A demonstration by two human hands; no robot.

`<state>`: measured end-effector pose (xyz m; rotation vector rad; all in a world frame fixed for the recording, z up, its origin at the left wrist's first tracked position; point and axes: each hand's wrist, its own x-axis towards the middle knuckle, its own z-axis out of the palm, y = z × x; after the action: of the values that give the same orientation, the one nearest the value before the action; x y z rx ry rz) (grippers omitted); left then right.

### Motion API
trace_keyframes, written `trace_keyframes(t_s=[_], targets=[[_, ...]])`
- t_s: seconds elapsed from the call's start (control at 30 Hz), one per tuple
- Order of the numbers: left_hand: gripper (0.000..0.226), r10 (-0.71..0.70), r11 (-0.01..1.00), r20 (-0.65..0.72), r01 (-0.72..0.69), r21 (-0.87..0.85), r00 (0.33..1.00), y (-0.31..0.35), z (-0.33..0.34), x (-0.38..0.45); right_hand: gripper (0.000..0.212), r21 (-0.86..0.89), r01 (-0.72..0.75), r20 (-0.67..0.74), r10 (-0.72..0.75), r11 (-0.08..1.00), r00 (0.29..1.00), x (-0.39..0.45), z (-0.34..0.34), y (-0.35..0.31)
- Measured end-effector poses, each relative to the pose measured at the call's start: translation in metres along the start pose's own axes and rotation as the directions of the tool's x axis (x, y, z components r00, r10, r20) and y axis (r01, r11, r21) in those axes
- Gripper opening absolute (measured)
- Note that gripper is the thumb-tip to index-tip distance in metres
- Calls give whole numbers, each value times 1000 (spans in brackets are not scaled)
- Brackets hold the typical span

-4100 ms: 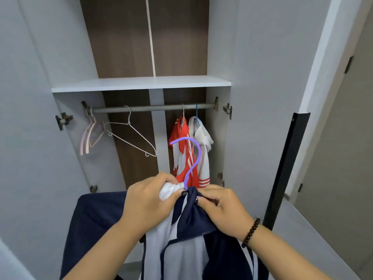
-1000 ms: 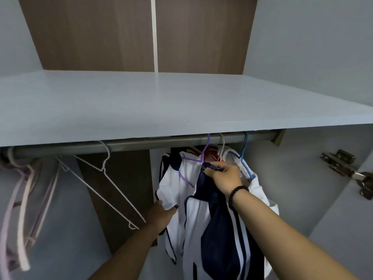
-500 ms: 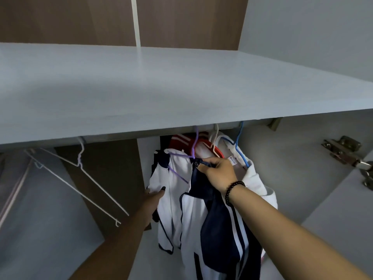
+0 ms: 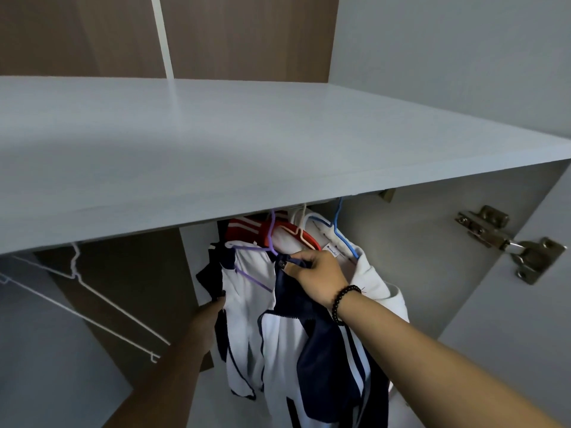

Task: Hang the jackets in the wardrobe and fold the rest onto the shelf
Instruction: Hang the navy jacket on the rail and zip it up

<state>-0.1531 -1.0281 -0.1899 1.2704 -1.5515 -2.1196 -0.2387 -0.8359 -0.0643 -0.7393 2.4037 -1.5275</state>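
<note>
**Operator:** Since half a second ago the view has tipped up, so more of the shelf [image 4: 247,143] fills the top and the rail is hidden behind its front edge. Both hands have barely shifted.

**Observer:** Where is the jacket?

**Operator:** The navy-and-white jacket [image 4: 296,335] hangs on the purple hanger [image 4: 272,239], whose hook runs up behind the shelf edge, just left of the red jacket [image 4: 247,230] and the white garment on the blue hanger [image 4: 340,230]. My right hand [image 4: 318,276] pinches the navy collar beside the hanger's neck, thumb and forefinger curled on the fabric. My left hand [image 4: 210,316] touches the jacket's left edge lower down; its fingers are hidden behind the cloth, so I cannot tell whether they grip.

**Observer:** How will it handle?

**Operator:** I judge it light and limp. It looks like smooth sportswear knit, slick enough to slide off a thin hanger. The left shoulder sags and the front hangs open and bunched. The collar seam is the firmest hold; the loose panels would only stretch. I would keep the collar pinch and draw the left shoulder over the hanger arm.

**Observer:** Anything else nearby?

**Operator:** A white wire hanger [image 4: 102,291] hangs bare at the left. A metal door hinge [image 4: 509,242] sits at the right, on the grey wardrobe wall.
</note>
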Motion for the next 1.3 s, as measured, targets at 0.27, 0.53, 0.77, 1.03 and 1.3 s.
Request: trace_keyframes(t_s=[0.27,0.53,0.77,1.03,1.3], targets=[[18,514,804,-146,-414,427,846,-15,20,-53,11,-36,66,6,-66,997,998,-5,-3,9],[40,680,733,-203,-644,219,704,-29,43,-118,30,-496,169,14,-187,852,982,-20,-4,12],[75,601,568,257,-630,530,757,-54,41,-126,27,-442,189,10,-206,877,979,-27,-10,15],[36,552,515,321,-617,595,770,-29,49,-111,35,-435,248,18,-268,866,963,-43,-16,21],[17,684,494,280,-711,501,673,-35,31,-142,59,-603,367,-147,-551,709,822,-83,-5,36]])
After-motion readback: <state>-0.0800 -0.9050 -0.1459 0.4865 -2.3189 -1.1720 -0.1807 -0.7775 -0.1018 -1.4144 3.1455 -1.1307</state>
